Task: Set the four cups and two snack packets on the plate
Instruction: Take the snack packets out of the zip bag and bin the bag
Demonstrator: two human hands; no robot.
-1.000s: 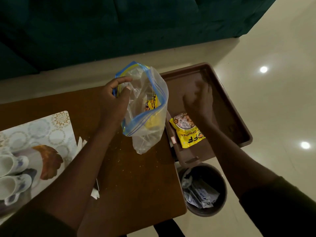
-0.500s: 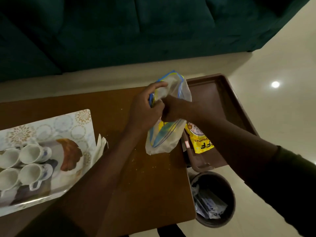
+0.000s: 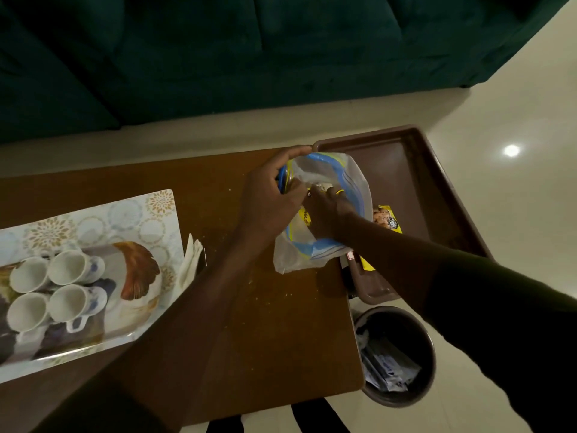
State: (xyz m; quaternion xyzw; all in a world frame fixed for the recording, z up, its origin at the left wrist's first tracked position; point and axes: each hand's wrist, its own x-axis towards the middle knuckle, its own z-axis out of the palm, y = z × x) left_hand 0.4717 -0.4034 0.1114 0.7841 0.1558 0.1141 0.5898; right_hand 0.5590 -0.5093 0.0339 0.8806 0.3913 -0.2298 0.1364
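Observation:
My left hand grips the blue-edged mouth of a clear zip bag at the table's right edge. My right hand reaches inside the bag and touches a yellow snack packet there; whether it grips the packet is hidden. A second yellow snack packet lies in the brown tray, partly covered by my right forearm. Several white cups stand together on the patterned plate at the left.
A wooden table carries the plate and bag. The brown tray overhangs its right side. A round bin with wrappers stands on the floor below. White paper lies beside the plate. A dark green sofa is behind.
My right hand left the tray, came to the bag's mouth, and now reaches inside it. The bag was lowered toward the table. The camera view shifted, showing the plate and cups.

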